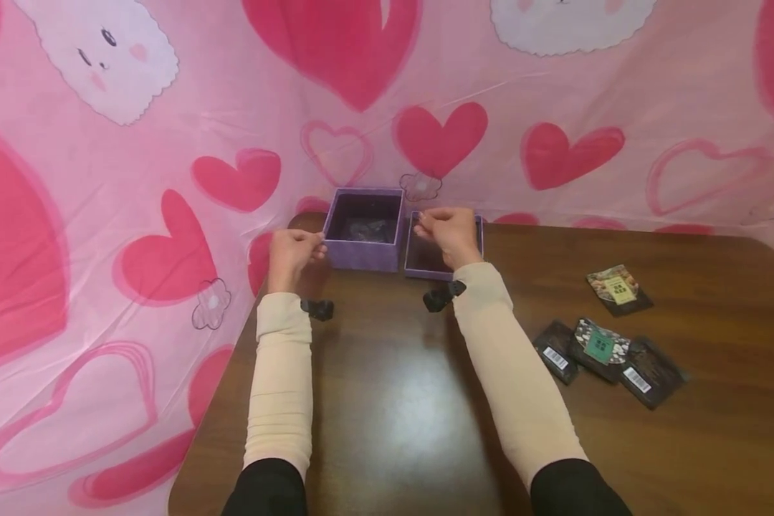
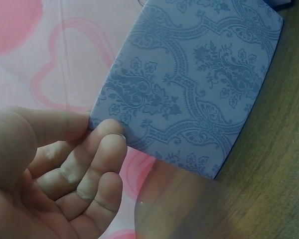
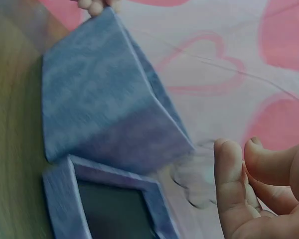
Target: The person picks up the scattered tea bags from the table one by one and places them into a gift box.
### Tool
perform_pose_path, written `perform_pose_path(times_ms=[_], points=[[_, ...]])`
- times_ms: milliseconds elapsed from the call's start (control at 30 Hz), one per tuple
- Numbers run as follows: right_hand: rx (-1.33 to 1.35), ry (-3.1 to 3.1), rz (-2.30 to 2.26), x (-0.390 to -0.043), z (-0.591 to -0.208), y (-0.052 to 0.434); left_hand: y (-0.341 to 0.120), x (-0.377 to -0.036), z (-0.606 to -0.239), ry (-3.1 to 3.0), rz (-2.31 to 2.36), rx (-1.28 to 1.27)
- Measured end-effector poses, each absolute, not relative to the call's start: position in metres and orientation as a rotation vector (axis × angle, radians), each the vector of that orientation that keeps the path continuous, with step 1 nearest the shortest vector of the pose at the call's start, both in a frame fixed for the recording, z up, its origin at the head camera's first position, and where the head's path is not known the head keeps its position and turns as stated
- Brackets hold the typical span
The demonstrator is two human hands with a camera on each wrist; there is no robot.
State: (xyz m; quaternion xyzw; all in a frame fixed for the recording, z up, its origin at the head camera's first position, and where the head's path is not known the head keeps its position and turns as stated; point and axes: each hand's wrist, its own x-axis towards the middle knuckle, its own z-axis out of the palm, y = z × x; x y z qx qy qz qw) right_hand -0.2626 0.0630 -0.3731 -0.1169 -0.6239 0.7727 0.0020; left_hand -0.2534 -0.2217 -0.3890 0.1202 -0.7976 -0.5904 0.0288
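Observation:
An open purple box (image 1: 364, 229) stands at the table's far edge, with something dark inside. Its patterned side (image 2: 199, 84) fills the left wrist view. My left hand (image 1: 312, 247) pinches the box's near left corner between thumb and fingertips (image 2: 109, 130). The purple lid (image 1: 426, 261) lies upturned just right of the box, touching it. My right hand (image 1: 426, 223) hovers over the lid with its fingers (image 3: 228, 164) loosely curled and nothing in them. In the right wrist view the lid (image 3: 65, 199) lies below the box (image 3: 94, 109).
Several dark snack packets (image 1: 600, 347) lie on the brown table (image 1: 387, 401) to the right, one more (image 1: 619, 290) farther back. A pink cloth with hearts (image 1: 135, 215) hangs behind and to the left of the table.

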Motion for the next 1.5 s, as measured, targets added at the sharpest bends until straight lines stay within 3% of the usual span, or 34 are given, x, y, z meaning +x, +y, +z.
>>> perform_pose_path(times_ms=[733,1500], points=[[-0.577,-2.008,2.062,-0.219,-0.394,0.217,-0.238,-0.254,-0.386,-2.468,-1.813,0.363],[-0.898,-1.741,2.226,-0.195,-0.396,0.330,-0.240,-0.256,-0.386,-2.466,-1.840,0.351]])
